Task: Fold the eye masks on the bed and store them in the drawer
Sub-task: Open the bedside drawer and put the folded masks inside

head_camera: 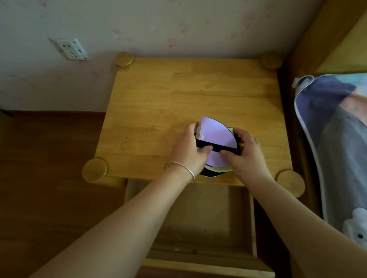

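Left hand (188, 147) and right hand (246, 154) are pinching the black strap (216, 148) across the folded lilac eye mask (217, 134) on the desk (170, 106); soft, light, probably springy. Drawer (206, 218) standing open at 6 o'clock.

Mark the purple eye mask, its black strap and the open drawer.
purple eye mask (215, 130), head view, upper face.
black strap (204, 144), head view, left stretch.
open drawer (209, 268), head view, front rim.

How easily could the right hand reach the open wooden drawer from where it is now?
Probably easily: the open wooden drawer lies directly below the right hand, and nothing blocks it, though that hand holds the folded lilac eye mask.
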### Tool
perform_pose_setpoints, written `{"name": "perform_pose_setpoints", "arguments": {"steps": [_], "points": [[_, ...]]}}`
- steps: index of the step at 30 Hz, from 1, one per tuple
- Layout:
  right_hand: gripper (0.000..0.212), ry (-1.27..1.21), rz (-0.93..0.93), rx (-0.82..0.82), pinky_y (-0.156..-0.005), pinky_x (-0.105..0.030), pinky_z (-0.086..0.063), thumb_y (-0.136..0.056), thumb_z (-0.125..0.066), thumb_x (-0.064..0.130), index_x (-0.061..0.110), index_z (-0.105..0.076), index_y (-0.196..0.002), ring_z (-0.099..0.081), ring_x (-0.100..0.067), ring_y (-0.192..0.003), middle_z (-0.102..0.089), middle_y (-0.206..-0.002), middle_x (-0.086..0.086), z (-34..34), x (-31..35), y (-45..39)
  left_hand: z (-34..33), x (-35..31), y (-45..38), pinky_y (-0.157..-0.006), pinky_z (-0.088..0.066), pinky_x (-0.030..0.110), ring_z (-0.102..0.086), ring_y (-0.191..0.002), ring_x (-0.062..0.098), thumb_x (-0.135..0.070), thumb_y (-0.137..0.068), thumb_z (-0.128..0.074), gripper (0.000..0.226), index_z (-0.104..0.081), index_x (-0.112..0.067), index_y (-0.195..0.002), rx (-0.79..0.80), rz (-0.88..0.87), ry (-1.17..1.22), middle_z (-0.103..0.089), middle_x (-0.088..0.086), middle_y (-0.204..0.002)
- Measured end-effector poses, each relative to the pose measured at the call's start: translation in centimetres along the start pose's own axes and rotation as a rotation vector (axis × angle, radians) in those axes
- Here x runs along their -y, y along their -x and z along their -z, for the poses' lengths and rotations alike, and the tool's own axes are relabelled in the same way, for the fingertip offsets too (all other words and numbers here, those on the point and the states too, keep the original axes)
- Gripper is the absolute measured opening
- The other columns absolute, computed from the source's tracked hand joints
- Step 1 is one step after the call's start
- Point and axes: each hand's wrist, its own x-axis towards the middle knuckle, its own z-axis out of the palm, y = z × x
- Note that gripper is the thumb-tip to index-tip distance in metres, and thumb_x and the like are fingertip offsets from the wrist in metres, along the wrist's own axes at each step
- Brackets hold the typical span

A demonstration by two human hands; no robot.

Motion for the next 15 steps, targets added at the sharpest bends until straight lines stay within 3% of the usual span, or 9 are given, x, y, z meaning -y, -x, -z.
{"name": "perform_pose_setpoints", "arguments": {"steps": [3, 6, 10, 12, 15], "points": [[0.059, -0.086, 0.038, 0.001, -0.103, -0.046, -0.042, -0.079, -0.063, 0.009, 0.023, -0.045, -0.133, -0.050, -0.025, -0.116, -0.048, -0.128, -0.012, -0.4, 0.4, 0.5, -0.2, -0.2, 1.0, -0.101, -0.041, 0.033, -0.048, -0.119, 0.022, -0.010, -0.086, -0.060, 0.066, -0.027, -0.018, -0.143, -0.021, 0.010, 0.150, -0.047, 0.006, -0.129], [0.054, -0.122, 0.092, -0.047, -0.099, -0.033, -0.044, -0.081, -0.062, 0.009, 0.023, -0.048, -0.131, -0.051, -0.004, -0.100, -0.046, -0.127, -0.010, -0.6, 0.6, 1.4, 0.2, -0.1, 1.8, -0.102, -0.042, 0.038, -0.050, -0.116, 0.024, -0.009, -0.085, -0.061, 0.067, -0.028, -0.020, -0.142, -0.048, 0.024, 0.251, -0.048, 0.005, -0.121], [0.051, -0.229, 0.117, -0.098, -0.099, -0.040, -0.046, -0.080, -0.068, 0.018, 0.028, -0.051, -0.128, -0.052, -0.015, -0.110, -0.049, -0.123, -0.010, -0.4, 1.2, 3.0, 1.3, -0.2, 3.2, -0.091, -0.048, 0.028, -0.057, -0.097, 0.012, -0.011, -0.085, -0.063, 0.065, -0.031, -0.023, -0.141, -0.074, 0.011, 0.365, -0.053, 0.003, -0.118], [0.052, -0.286, 0.120, -0.126, -0.096, -0.031, -0.046, -0.080, -0.070, 0.021, 0.031, -0.051, -0.127, -0.052, -0.009, -0.110, -0.048, -0.125, -0.007, -0.4, 1.4, 4.2, 2.0, -0.2, 4.2, -0.088, -0.047, 0.024, -0.057, -0.094, 0.009, -0.012, -0.086, -0.063, 0.064, -0.031, -0.025, -0.140, -0.070, -0.013, 0.389, -0.053, 0.003, -0.116], [0.053, -0.340, 0.131, -0.140, -0.091, -0.020, -0.044, -0.082, -0.068, 0.019, 0.031, -0.049, -0.130, -0.052, 0.003, -0.103, -0.046, -0.126, -0.005, -1.0, 1.9, 6.6, 2.9, 0.1, 6.0, -0.100, -0.045, 0.035, -0.055, -0.111, 0.020, -0.013, -0.087, -0.062, 0.062, -0.031, -0.022, -0.141, -0.080, -0.058, 0.325, -0.051, 0.010, -0.128]]}}
